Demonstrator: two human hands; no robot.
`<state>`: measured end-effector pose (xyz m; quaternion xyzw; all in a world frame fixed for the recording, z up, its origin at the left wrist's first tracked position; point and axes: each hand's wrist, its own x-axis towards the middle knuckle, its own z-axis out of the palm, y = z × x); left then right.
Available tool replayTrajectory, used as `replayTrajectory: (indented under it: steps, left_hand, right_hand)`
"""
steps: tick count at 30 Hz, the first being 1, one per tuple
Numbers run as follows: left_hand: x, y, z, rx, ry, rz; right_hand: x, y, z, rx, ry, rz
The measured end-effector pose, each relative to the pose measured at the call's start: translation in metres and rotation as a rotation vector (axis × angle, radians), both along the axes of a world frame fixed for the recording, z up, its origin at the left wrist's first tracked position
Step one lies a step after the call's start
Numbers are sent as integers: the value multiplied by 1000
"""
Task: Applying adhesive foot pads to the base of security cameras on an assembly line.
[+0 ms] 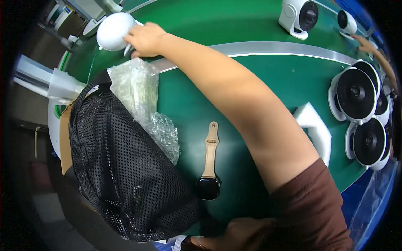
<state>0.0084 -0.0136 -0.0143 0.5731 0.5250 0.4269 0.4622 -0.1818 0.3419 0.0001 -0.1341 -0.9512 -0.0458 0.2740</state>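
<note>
The right hand (146, 39) reaches to the upper left of the frame, its fingers bent against the side of a rounded white fan (114, 31). Blur hides whether they pinch it or merely press on it. The left hand (247, 232) seems to be the dark shape at the lower edge, partly cut off; whether its fingers are spread or pressed together I cannot tell.

As to progress, the white fan looks whole and is being handled on the green table (184, 100), unwrapped. A large fan (356, 94) and another fan (369, 142) sit grouped at the right, apparently assembled, as does the upright fan (291, 19) at upper right. What remains to be done on the handled one cannot be judged, since its front is turned away; packing appears not yet done.

Clear plastic wrap (134, 90) lies below the right hand, beside black mesh cloth (125, 167). A watch (208, 188) lies at centre, and white foam (316, 125) right of it, partly behind the forearm.
</note>
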Motion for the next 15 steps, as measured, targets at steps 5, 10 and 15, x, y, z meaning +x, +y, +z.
replayTrajectory:
  steps: [5,10,15]
  left_hand:
    - [3,12,16,4,57,-37]
    - [3,3,18,59,111,166]
    - [13,8,23,94,162,245]
  right_hand:
    - [46,-13,53,-54,-13,-139]
    - [160,-71,135,-442,341,-189]
    - [280,-170,190,-433,29,-525]
